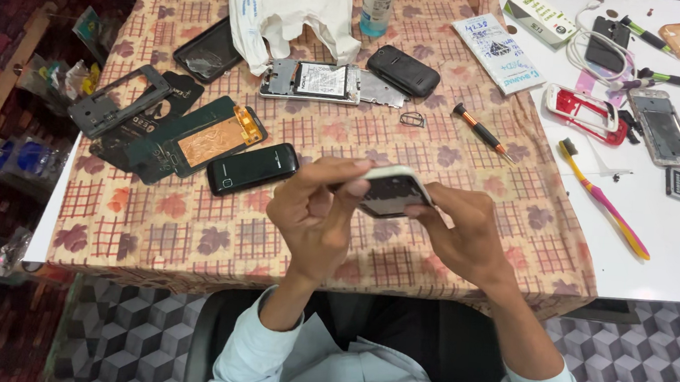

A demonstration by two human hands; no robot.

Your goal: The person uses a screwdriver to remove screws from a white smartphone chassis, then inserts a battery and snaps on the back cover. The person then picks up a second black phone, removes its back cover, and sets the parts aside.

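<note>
Head view, left hand (pixel 314 213) and right hand (pixel 465 232) both gripping white-edged, dark-faced phone shell (pixel 390 193)

Both hands hold small white-edged phone (pixel 392 191) above patterned cloth-covered table (pixel 194 229): left hand (pixel 314 213) at its left end, right hand (pixel 461 231) at its right. Black bar phone (pixel 252 168) lies left of hands; orange-handled screwdriver (pixel 480 131) behind; pink-and-yellow toothbrush (pixel 604 199) right.

A white table (pixel 669 270) under a leaf-patterned checked cloth (pixel 154 226); grey cube-patterned floor (pixel 122 335) below, dark red carpet (pixel 2 0) leftward.
</note>
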